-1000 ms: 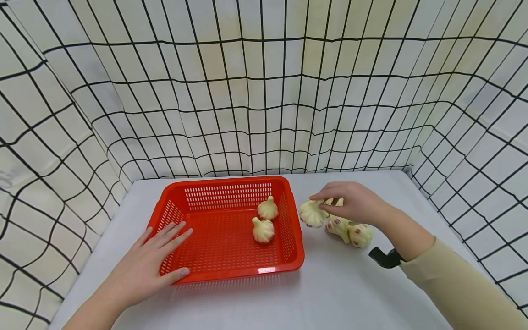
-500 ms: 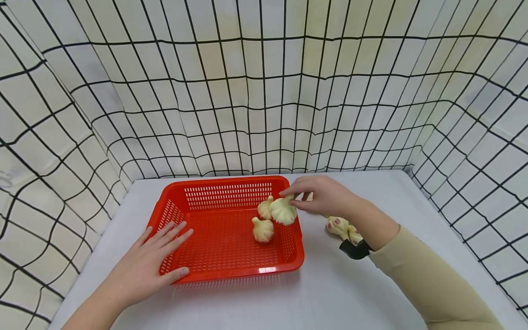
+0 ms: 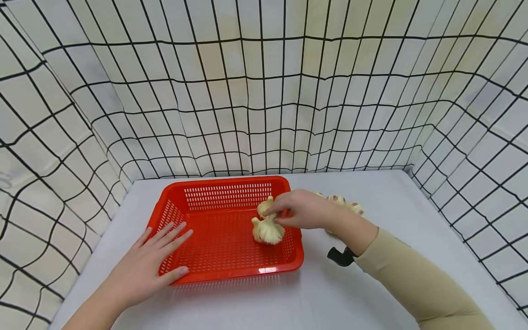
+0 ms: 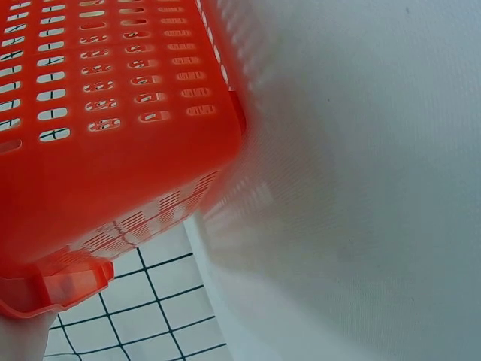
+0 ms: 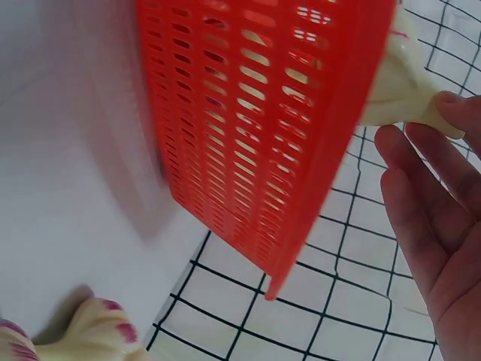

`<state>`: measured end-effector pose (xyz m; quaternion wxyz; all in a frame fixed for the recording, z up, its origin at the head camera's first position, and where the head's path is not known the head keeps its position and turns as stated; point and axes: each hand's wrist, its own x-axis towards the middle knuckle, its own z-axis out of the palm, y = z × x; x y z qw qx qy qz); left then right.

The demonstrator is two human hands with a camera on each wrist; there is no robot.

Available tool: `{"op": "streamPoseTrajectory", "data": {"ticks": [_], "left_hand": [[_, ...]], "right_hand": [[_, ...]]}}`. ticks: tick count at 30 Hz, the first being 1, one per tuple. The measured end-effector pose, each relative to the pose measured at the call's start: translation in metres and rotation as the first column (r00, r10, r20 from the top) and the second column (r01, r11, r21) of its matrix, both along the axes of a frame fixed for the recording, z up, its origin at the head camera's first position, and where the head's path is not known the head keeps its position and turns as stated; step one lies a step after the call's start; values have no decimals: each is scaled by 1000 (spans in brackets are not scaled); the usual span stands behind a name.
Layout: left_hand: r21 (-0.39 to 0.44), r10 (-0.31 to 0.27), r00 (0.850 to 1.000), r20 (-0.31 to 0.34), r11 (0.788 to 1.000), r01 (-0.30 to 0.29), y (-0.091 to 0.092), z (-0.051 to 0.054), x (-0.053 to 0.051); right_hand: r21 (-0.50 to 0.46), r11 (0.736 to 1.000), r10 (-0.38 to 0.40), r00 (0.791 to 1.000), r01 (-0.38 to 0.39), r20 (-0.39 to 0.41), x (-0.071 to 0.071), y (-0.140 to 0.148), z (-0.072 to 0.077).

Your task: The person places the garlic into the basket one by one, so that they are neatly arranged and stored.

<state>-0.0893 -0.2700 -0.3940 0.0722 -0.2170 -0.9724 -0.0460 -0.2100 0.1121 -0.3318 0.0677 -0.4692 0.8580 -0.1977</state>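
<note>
Garlic bulb (image 3: pixel 271 233), pale cream, held by its narrow neck in the right hand (image 3: pixel 303 208), low inside the right-hand end of a shallow red plastic basket (image 3: pixel 231 277). The right thumb and fingertips are drawn close together, pinching the neck, probably because this slim end is the easiest part to grip and leaves the rounded base facing downward. Whether that base touches the basket floor cannot be told.

Two more bulbs sit in the same end: a rear bulb (image 3: pixel 264 205) near the far wall, and a front bulb (image 3: pixel 257 230) partly hidden behind the held one. They are likely gathered there because that end is nearest the right hand's side.

The left hand (image 3: pixel 148 266) lies over the basket's left end, fingers straight and spread, thumb extended across the near rim, gripping nothing; it seems to be there to steady the basket.

Outside, to the right, loose bulbs (image 3: pixel 355 209) with purplish marks lie on the white worktop (image 3: pixel 330 298), partly covered by the right forearm, so their number is unclear. They appear placed within easy reach.
</note>
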Motion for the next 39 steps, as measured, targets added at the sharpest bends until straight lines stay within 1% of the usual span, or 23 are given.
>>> {"op": "streamPoseTrajectory", "data": {"ticks": [5, 10, 14, 20, 24, 29, 31, 35, 39], "left_hand": [[0, -1, 1000, -1, 1000, 1, 0, 0, -1], [7, -2, 1000, 2, 1000, 2, 0, -1, -1], [13, -2, 1000, 2, 1000, 2, 0, -1, -1], [15, -9, 1000, -25, 1000, 9, -1, -2, -1], [11, -8, 1000, -23, 1000, 8, 0, -2, -1], [8, -4, 1000, -22, 1000, 5, -1, -2, -1], [8, -6, 1000, -29, 1000, 6, -1, -3, -1], [9, -7, 999, -37, 1000, 7, 0, -3, -1], [9, -1, 1000, -25, 1000, 1, 0, -2, -1]], "right_hand": [[72, 997, 6, 1000, -6, -1, 3, -5, -10], [163, 987, 13, 1000, -13, 1, 6, -10, -19], [199, 980, 16, 1000, -18, 10, 7, -11, -25], [242, 970, 16, 999, -24, 34, 7, -14, -32], [276, 961, 35, 999, -35, 3, 7, -16, -37], [316, 948, 68, 996, -48, -52, 8, -18, -38], [320, 946, 78, 995, -55, -59, 8, -19, -38], [299, 953, 68, 997, -54, -36, 9, -19, -34], [276, 960, 38, 999, -35, -6, 9, -18, -29]]}}
